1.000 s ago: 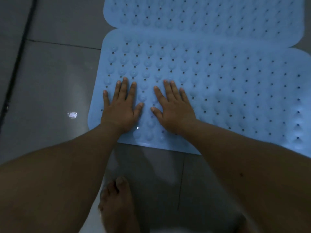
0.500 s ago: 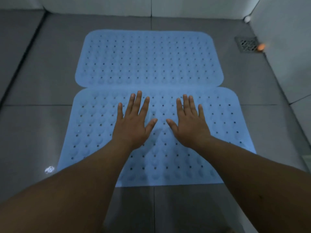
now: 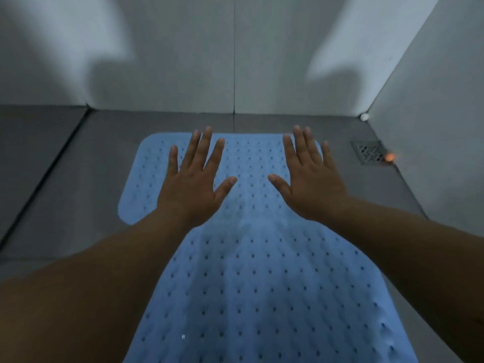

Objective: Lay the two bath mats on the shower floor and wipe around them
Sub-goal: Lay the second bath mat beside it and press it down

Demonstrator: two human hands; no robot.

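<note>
Two light blue bath mats with small holes lie flat on the grey shower floor, one behind the other. The far mat reaches toward the back wall; the near mat runs down to the bottom of the view. My left hand and my right hand are spread palm-down with straight fingers over the far mat. Whether the palms touch the mat I cannot tell. Neither hand holds anything. My forearms hide parts of both mats' side edges.
Pale tiled walls close the floor at the back and right. A metal floor drain sits in the far right corner with a small orange object beside it. Dark grout lines cross the floor at left.
Both hands have moved forward from the near mat to the far mat and spread further apart. The view has tilted up, now showing the back wall.
</note>
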